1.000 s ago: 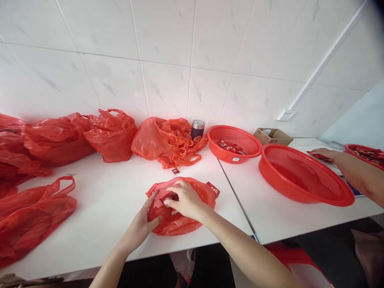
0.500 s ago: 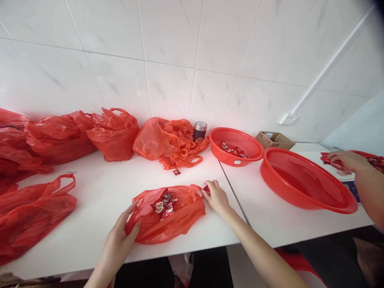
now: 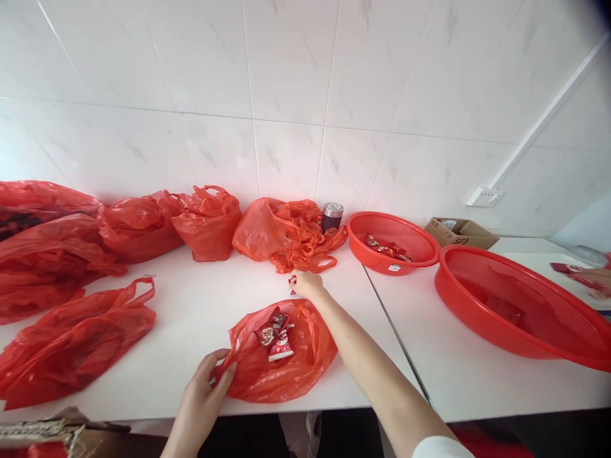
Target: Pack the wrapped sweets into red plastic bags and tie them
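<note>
Cardboard box at lower left (image 3: 90, 442): cut off by the frame, contents unclear. Flattened red bag (image 3: 86, 346): lay on the white table (image 3: 200, 296), one handle loop raised. Bulging red bags (image 3: 57, 248): grouped behind it, dark matter showing in the rearmost. Upright red bag (image 3: 209, 229): full-looking, against the wall, contents hidden. Open red bag (image 3: 305, 375): near the table's front edge, mouth upward, holding a small cluster of printed packets (image 3: 268, 335). Heap of crumpled red bags (image 3: 303, 229): beside a dark cup (image 3: 331, 218) with a silver lid. Smaller red basket (image 3: 382, 262): a few red packets inside. Carton (image 3: 461, 235): flaps open, interior not visible. Larger red basket (image 3: 477, 327): a few red pieces at the bottom. Co-worker's hand (image 3: 599, 278): at far right, at some red packets (image 3: 568, 269).

Left hand (image 3: 203, 385): thumb and fingers pinched the open bag's left edge. Right hand (image 3: 308, 284): beyond that bag's far rim, fingertips closed on a small packet (image 3: 292, 287); whether it touched the table could not be told.
</note>
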`<control>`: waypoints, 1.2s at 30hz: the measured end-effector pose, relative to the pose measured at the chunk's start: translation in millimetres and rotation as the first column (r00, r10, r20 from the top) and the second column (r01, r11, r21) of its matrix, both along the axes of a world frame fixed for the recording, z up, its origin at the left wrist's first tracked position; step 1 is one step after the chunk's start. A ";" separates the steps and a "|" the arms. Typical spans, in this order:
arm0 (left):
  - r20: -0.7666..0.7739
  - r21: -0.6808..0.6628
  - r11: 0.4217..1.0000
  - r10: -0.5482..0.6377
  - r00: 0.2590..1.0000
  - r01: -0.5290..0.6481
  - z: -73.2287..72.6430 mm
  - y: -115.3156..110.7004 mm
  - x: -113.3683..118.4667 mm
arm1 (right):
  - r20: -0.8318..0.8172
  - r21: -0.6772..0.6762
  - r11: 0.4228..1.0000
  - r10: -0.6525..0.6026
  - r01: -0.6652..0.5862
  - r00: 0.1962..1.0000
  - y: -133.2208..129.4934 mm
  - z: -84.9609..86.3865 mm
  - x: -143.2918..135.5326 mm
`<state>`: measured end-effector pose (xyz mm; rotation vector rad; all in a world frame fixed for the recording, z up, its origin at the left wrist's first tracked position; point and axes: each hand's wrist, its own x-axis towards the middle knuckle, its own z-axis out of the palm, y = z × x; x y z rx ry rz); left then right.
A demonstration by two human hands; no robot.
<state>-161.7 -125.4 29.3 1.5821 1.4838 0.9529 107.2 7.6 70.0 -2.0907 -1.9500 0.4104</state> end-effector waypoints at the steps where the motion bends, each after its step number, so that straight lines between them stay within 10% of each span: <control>1: 0.018 0.008 1.000 -0.001 1.000 0.001 1.1 -1.1 -0.7 | -0.004 -0.004 1.000 0.010 -0.010 1.000 -2.1 0.8 2.1; 8: 0.130 0.003 1.000 0.017 0.991 -0.018 24.3 -8.7 -4.0 | -0.125 0.124 0.992 -0.008 0.024 0.992 -55.6 48.3 31.0; 12: 0.300 -0.068 0.997 0.001 0.954 0.020 49.7 -5.0 8.3 | -0.264 0.204 0.945 0.305 -0.256 0.915 -105.6 60.1 -0.2; 18: 0.511 -0.043 0.997 -0.027 0.859 0.057 79.7 3.5 25.5 | 0.337 0.130 0.902 0.349 -0.411 0.875 -132.6 34.8 -12.8; 22: 0.595 0.016 0.999 -0.045 0.802 0.044 96.1 16.4 31.3 | 0.268 0.112 0.969 0.184 -0.220 0.946 -121.3 43.4 31.1; 26: 0.663 0.130 0.992 -0.086 0.743 -0.001 132.0 36.1 44.2 | 0.105 0.059 0.990 0.119 -0.125 0.987 -110.3 86.5 77.5; 32: 0.617 0.516 0.856 -0.342 0.709 -0.036 193.1 37.6 66.8 | -0.323 0.326 0.935 0.247 -0.137 0.914 -122.5 170.4 96.4; 36: 0.480 0.422 0.888 -0.390 0.786 0.183 197.0 42.6 80.5 | -0.185 -0.041 0.975 0.208 -0.219 0.960 -126.4 186.0 100.5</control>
